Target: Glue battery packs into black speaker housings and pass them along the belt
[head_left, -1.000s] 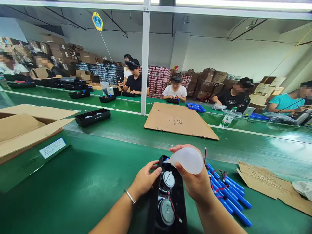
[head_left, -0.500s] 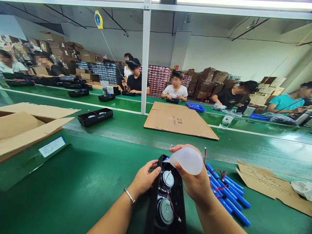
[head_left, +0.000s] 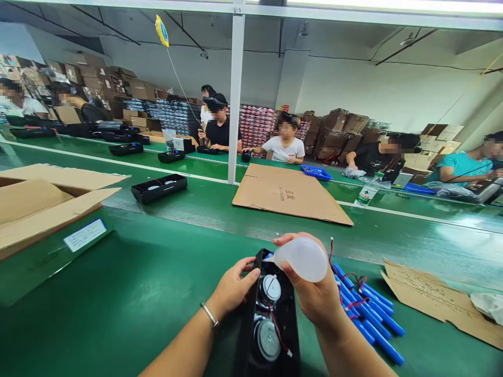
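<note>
- Head view, lower centre of frame: black speaker housing lies open-side up on the green counter, long axis running away from the person.
- Two round speaker drivers are already seated in the housing, one above the other in the frame; a thin red wire runs across them to a small white connector, which lies loose on the housing near the bottom edge of the frame.
- Left hand: grip curled on the housing's left rim, thumb toward the upper driver, steadying it.
- Right hand: grip closed around a soft translucent squeeze bottle, nozzle pointing left at the far end of the housing. Tip appears to be at or just above the top inner corner; contact cannot be confirmed.
- Judgement: drivers fitted; dispensing at the far end is the step in hand. No residue can be made out, so the amount applied cannot be told.
- Blue battery cells with red leads lie in a row just right of the housing, none in it; judged as not yet installed.
- Another black housing sits on the belt, middle left.
- Flat cardboard sheet lies centre; open carton at left edge.
- Other people sit at the far line, upper frame.
</note>
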Demonstrator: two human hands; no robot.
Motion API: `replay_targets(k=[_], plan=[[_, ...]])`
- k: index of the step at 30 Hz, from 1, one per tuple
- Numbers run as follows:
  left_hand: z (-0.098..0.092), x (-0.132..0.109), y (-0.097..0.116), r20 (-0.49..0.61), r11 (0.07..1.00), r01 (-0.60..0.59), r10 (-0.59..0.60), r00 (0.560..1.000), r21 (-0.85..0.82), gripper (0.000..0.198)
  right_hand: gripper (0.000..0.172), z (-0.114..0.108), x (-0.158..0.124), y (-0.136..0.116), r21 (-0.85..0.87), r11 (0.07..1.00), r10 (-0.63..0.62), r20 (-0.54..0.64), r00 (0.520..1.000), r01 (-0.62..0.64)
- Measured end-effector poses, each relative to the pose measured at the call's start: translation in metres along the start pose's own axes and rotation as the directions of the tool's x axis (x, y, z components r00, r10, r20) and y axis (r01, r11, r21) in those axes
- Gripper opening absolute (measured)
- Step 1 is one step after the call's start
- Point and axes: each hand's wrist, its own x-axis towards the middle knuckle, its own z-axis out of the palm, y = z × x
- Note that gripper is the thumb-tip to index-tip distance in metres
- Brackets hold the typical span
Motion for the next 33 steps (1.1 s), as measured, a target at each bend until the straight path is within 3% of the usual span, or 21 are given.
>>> replay_targets(k=[9,19,33], plan=[[-0.002,0.000,0.004,0.000,1.000,0.004,-0.004,1.000,0.024,0.065,0.038,0.001,-0.002,0.003,0.032,0.999,0.017,0.025,1.000,-0.018],[-0.007,0.000,0.006,-0.070,0.975,-0.101,0.117,0.991,0.198,0.050,0.037,0.003,-0.001,-0.003,0.032,0.999,-0.008,0.081,0.997,0.005],[-0.008,0.001,0.009,-0.110,0.961,-0.051,0.083,0.990,0.272,0.043,0.036,0.004,0.000,0.008,0.058,0.997,0.039,0.081,0.996,-0.044]])
